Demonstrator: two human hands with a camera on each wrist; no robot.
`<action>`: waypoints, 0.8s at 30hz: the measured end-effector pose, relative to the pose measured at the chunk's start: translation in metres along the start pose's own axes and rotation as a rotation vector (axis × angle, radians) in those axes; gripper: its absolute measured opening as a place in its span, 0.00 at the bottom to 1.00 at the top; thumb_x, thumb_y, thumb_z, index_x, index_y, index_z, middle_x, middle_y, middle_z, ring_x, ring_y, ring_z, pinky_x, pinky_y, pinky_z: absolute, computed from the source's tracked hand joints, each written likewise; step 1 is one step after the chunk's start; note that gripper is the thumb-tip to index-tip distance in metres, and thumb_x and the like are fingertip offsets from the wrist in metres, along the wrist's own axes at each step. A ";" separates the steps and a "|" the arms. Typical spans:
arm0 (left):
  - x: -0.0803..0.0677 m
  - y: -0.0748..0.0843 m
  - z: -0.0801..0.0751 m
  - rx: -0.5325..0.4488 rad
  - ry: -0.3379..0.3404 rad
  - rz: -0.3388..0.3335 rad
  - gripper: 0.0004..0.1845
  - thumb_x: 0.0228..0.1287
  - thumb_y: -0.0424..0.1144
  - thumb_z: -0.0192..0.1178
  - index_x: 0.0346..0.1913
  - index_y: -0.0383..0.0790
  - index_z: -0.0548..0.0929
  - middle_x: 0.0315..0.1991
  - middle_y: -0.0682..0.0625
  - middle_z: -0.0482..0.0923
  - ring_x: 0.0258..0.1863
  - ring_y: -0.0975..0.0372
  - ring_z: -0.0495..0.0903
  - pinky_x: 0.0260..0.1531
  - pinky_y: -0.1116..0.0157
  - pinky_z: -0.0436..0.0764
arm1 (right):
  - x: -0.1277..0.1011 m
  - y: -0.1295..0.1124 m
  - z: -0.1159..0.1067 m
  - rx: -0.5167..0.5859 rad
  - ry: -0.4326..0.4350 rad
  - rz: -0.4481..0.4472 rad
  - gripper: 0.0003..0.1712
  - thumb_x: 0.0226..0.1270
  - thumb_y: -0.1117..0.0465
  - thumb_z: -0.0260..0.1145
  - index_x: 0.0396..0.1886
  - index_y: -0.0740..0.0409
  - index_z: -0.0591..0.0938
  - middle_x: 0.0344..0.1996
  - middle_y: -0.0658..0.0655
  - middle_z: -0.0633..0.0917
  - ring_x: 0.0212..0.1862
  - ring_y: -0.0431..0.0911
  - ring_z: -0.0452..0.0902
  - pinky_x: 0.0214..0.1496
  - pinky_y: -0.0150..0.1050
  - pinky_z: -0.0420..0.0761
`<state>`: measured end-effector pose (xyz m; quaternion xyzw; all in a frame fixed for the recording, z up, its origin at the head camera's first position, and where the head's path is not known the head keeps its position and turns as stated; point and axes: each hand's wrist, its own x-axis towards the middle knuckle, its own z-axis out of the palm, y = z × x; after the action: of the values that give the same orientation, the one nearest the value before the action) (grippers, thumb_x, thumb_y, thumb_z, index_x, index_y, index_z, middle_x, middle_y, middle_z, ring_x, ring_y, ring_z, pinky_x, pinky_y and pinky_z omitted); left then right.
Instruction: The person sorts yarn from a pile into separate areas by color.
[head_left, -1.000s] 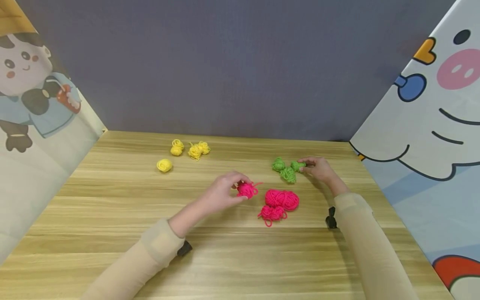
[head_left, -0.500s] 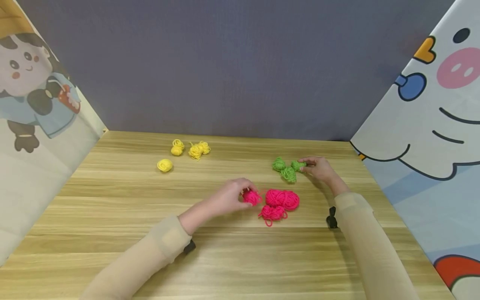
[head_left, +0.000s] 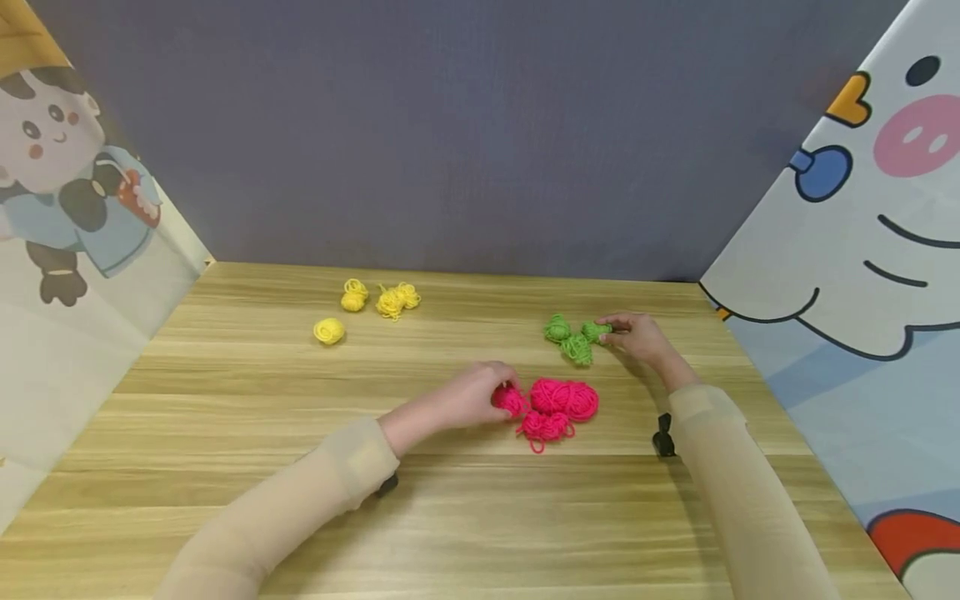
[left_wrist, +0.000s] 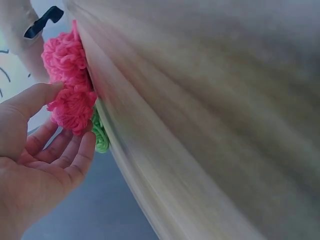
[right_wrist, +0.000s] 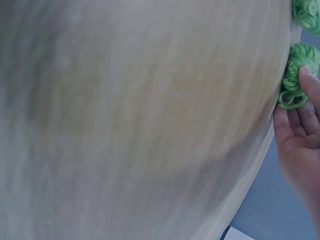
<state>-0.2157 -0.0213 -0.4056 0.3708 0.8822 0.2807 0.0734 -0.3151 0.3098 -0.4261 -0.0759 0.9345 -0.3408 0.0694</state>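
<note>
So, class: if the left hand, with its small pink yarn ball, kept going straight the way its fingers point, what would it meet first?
Most likely the large pink yarn ball, just beyond the left hand and its small pink yarn ball; whether the two balls already touch is unclear.

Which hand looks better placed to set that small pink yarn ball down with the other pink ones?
Left, probably. The left hand already holds the small pink ball, right beside the pink pile. The right hand is farther off, touching a green ball.
</note>
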 end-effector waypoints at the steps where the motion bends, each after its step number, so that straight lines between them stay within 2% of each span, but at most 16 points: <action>1: 0.001 0.000 0.001 -0.005 -0.006 -0.002 0.17 0.51 0.37 0.69 0.46 0.39 0.81 0.39 0.53 0.80 0.36 0.65 0.76 0.36 0.74 0.76 | 0.000 0.000 0.000 -0.003 0.000 -0.001 0.21 0.66 0.61 0.63 0.58 0.61 0.77 0.60 0.66 0.74 0.61 0.61 0.69 0.57 0.55 0.75; 12: 0.011 -0.005 0.003 0.030 -0.065 0.006 0.18 0.50 0.35 0.70 0.46 0.40 0.81 0.40 0.53 0.80 0.37 0.67 0.75 0.39 0.74 0.76 | 0.003 -0.001 0.002 0.007 -0.003 0.009 0.21 0.66 0.62 0.63 0.58 0.61 0.77 0.60 0.66 0.75 0.60 0.61 0.70 0.56 0.53 0.76; 24: 0.012 -0.005 0.004 0.020 -0.083 -0.001 0.18 0.50 0.36 0.70 0.46 0.39 0.80 0.42 0.52 0.80 0.38 0.65 0.76 0.40 0.73 0.77 | 0.002 0.000 0.000 0.009 -0.019 -0.021 0.21 0.66 0.62 0.63 0.58 0.62 0.77 0.60 0.68 0.74 0.61 0.62 0.69 0.57 0.54 0.75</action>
<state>-0.2256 -0.0140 -0.4112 0.3823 0.8814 0.2562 0.1063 -0.3167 0.3094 -0.4260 -0.0886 0.9315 -0.3448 0.0749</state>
